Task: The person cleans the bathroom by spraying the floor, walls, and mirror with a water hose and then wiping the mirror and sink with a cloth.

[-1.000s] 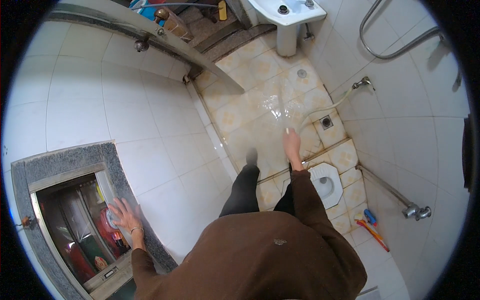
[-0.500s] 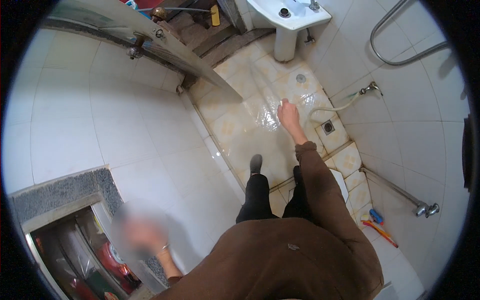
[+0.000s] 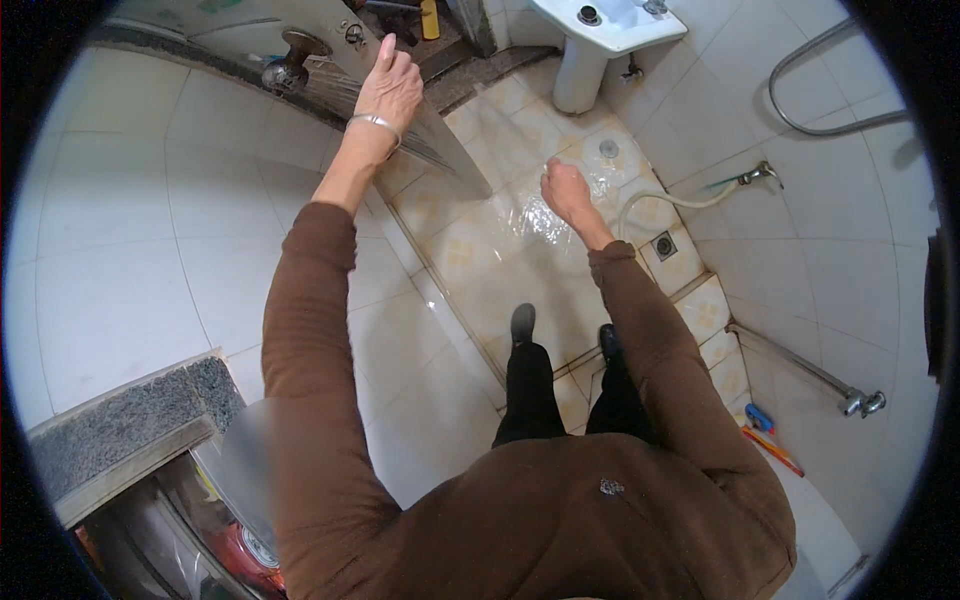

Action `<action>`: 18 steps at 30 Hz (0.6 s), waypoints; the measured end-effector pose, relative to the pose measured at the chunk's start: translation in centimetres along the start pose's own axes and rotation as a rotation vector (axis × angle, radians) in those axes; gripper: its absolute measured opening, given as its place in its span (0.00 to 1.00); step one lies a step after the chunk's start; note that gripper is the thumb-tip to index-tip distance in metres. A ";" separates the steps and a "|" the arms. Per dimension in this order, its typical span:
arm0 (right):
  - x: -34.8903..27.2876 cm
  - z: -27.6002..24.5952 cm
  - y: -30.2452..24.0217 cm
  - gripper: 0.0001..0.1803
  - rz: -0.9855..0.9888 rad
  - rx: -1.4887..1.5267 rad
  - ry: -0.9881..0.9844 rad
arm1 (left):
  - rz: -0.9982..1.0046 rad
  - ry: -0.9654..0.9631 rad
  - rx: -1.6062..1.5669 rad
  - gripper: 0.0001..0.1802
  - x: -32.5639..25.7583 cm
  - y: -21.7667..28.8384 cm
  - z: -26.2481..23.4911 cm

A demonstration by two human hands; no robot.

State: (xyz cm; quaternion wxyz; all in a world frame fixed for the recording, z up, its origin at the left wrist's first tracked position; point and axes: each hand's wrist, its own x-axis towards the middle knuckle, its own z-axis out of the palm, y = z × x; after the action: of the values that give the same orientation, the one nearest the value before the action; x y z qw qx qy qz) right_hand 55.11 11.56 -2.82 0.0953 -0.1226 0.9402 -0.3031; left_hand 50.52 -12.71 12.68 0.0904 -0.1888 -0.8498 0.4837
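My right hand (image 3: 569, 190) is closed in a fist over the wet floor, around the free end of a pale hose (image 3: 690, 203). The hose loops back to a wall tap (image 3: 765, 175), and a faint spray of water leaves the fist towards the far floor. My left hand (image 3: 390, 92), a silver bangle (image 3: 374, 122) at its wrist, is raised in front of the edge of the door (image 3: 440, 140). One digit stretches upward while the other fingers bend loosely; whether they touch the door is hidden. A round door knob (image 3: 290, 68) lies to its left.
Beyond the floor stands a white pedestal basin (image 3: 610, 40). A square drain (image 3: 665, 246) sits in the tiled floor by the right wall. A metal pipe (image 3: 800, 365) and a showerhead hose (image 3: 785, 100) run along that wall. Stone-framed shelving (image 3: 140, 440) stands near left.
My left hand has swung up from the near-left side to the door. My right hand has moved slightly farther away and left, still on the hose. The view has shifted a little.
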 end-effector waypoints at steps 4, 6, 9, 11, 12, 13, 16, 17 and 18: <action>-0.2 1.6 -1.2 0.09 -0.024 0.010 -0.017 | -0.024 -0.070 -0.175 0.23 -3.9 0.0 -1.8; -0.5 2.2 -1.8 0.09 -0.050 0.027 -0.055 | -0.053 -0.027 -0.202 0.23 -6.9 0.4 -1.5; -1.0 3.8 -2.2 0.09 -0.083 0.002 -0.090 | -0.132 0.040 -0.283 0.22 -12.4 1.1 0.0; -1.6 4.4 -2.0 0.09 -0.091 0.014 -0.101 | -0.183 0.060 -0.349 0.22 -15.6 1.6 1.0; -2.0 4.5 -1.8 0.09 -0.090 0.029 -0.103 | -0.280 0.145 -0.376 0.21 -16.8 1.7 1.3; -2.4 4.5 -1.7 0.09 -0.098 0.030 -0.108 | -0.381 0.230 -0.399 0.20 -18.2 1.6 1.9; -3.3 3.6 -1.0 0.11 0.002 -0.014 -0.156 | -0.473 0.253 -0.248 0.18 -21.9 2.3 5.4; -3.0 3.4 -0.1 0.11 -0.002 -0.022 -0.152 | -0.518 0.318 -0.137 0.18 -22.6 2.3 6.2; -2.7 3.5 1.0 0.11 0.054 -0.019 -0.099 | -0.558 0.252 -0.095 0.20 -24.0 2.3 6.8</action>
State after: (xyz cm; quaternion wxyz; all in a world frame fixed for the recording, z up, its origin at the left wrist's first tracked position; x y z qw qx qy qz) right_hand 58.41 11.26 -5.95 0.1484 -0.1130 0.9402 -0.2849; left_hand 70.67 -26.83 7.90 0.3154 -0.0105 -0.8726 0.3728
